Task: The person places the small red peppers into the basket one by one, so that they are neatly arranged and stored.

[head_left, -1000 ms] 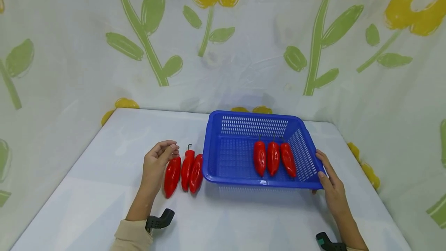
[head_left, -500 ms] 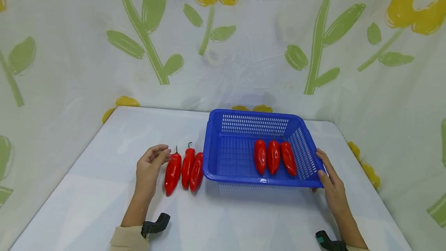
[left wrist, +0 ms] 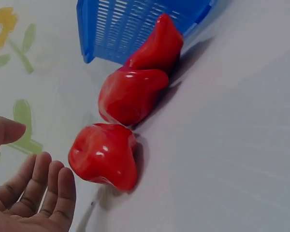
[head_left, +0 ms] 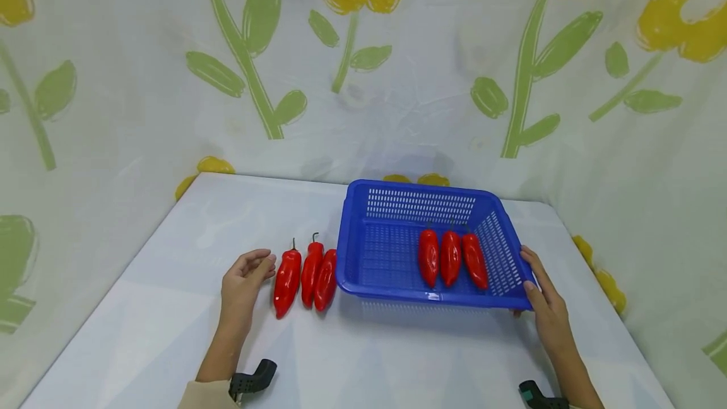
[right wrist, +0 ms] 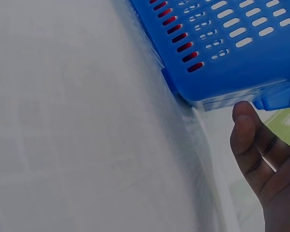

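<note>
A white counter (head_left: pixel 136 327) meets a pale backdrop (head_left: pixel 420 81) printed with yellow flowers and green leaves. A blue basket (head_left: pixel 431 297) sits toward the far edge, right of centre; inside, three red peppers (head_left: pixel 451 259) lie near its right wall. Three more peppers (head_left: pixel 312 275) lie on the counter just left of the basket, stems toward the far edge. White surface runs from them to the left edge, and between the forearms. The left hand (head_left: pixel 241 279) holds nothing, fingers gently bent and thumb apart, beside the leftmost pepper. The right hand (head_left: pixel 548 308) grips the basket's near right corner.
</note>
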`<state>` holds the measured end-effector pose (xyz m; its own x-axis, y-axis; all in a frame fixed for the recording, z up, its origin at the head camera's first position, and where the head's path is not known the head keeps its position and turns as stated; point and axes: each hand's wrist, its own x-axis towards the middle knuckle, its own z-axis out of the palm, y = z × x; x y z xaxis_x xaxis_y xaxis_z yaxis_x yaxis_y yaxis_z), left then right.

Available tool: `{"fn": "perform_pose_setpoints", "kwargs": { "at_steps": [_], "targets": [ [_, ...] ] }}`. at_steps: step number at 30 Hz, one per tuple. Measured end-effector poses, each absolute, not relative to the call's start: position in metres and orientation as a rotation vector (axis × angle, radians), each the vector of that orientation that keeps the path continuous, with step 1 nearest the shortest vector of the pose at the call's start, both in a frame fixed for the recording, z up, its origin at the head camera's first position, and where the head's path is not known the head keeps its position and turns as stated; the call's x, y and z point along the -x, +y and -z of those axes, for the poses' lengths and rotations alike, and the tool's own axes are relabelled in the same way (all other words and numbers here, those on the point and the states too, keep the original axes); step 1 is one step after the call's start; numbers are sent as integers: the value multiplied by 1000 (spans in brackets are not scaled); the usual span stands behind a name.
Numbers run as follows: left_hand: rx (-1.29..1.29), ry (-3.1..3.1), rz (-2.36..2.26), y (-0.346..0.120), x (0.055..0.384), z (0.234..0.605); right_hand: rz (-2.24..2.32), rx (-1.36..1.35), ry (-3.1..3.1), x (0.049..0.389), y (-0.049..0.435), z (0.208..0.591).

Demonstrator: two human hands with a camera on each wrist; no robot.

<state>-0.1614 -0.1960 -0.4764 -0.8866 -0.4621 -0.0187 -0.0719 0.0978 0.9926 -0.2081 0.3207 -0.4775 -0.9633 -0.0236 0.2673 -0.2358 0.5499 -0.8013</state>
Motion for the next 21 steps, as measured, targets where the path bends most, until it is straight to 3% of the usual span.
{"fn": "perform_pose_setpoints", "kwargs": {
  "at_steps": [21],
  "targets": [
    [-634, -2353, 1677, -193, 152, 482, -1387, -195, -2562, 206, 319, 475]
  ]
}}
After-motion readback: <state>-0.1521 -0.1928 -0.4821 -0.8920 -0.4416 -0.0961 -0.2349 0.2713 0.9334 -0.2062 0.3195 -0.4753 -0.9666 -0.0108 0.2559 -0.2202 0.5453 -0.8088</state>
